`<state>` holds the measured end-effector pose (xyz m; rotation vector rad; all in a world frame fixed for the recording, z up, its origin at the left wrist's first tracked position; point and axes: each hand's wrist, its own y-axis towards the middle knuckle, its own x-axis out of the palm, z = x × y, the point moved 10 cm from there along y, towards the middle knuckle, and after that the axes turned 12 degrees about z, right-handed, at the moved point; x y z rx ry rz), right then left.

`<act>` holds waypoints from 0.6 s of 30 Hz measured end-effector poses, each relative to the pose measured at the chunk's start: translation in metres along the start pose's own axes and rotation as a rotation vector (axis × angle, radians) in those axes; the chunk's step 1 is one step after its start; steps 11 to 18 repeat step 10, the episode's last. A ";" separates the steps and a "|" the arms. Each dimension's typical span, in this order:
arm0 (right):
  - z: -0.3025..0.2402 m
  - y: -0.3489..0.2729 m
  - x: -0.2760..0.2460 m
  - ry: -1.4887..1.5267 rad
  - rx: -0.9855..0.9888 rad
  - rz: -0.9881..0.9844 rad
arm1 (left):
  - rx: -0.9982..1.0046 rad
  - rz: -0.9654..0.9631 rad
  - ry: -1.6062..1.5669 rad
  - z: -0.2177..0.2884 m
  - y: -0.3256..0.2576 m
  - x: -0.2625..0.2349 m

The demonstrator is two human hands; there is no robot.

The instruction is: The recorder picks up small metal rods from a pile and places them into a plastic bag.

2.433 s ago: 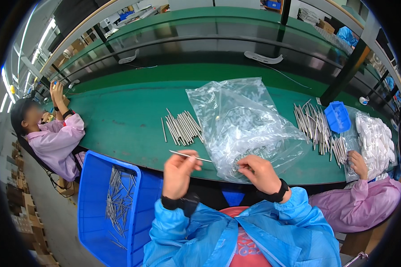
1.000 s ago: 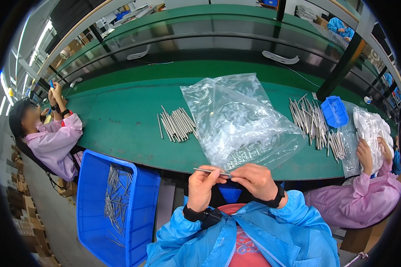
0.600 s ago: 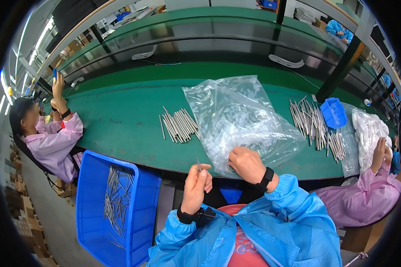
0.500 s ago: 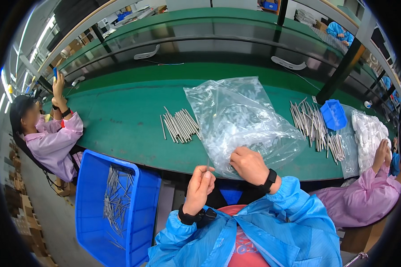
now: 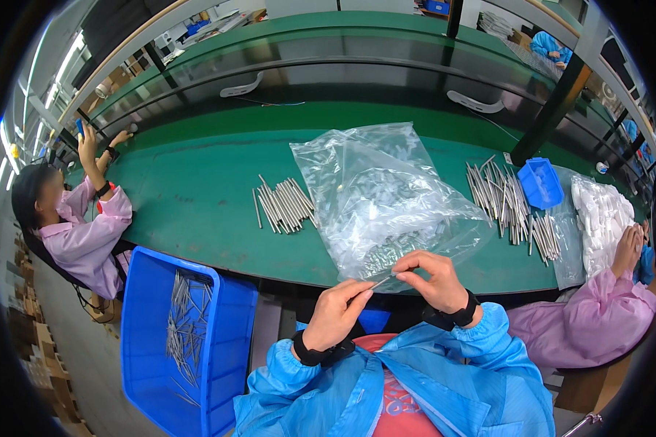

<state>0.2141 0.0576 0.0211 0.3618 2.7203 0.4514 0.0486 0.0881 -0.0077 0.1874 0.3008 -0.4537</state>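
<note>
In front of my body, my left hand point(image 5: 337, 313) is closed on a thin metal rod point(image 5: 380, 282), with only a short stretch of it showing past the fingertips. My right hand point(image 5: 436, 282) pinches at the rod's other end; whatever small piece lies between its fingers is too small to make out. Just beyond both hands, a clear plastic bag point(image 5: 386, 197) with many small whitish translucent pieces lies spread on the green table. Left of the bag is a pile of metal rods point(image 5: 288, 205), with one lying slightly apart.
At my left stands a deep blue bin point(image 5: 229, 320) with loose rods point(image 5: 186, 328) inside. More rods point(image 5: 499, 200) lie to the right, beside a small blue tray point(image 5: 541, 183) and a white bagged bundle point(image 5: 601, 211). Co-workers in pink sit on both sides.
My right hand has come out of the bag toward me and met my left hand at the rod. The left hand moved slightly right, tipping the rod. The left co-worker's arms shifted.
</note>
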 end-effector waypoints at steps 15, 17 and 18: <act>-0.004 -0.004 -0.003 0.039 -0.055 -0.090 | -0.119 -0.121 -0.060 -0.004 -0.003 0.011; -0.004 -0.004 -0.003 0.039 -0.055 -0.090 | -0.119 -0.121 -0.060 -0.004 -0.003 0.011; -0.004 -0.004 -0.003 0.039 -0.055 -0.090 | -0.119 -0.121 -0.060 -0.004 -0.003 0.011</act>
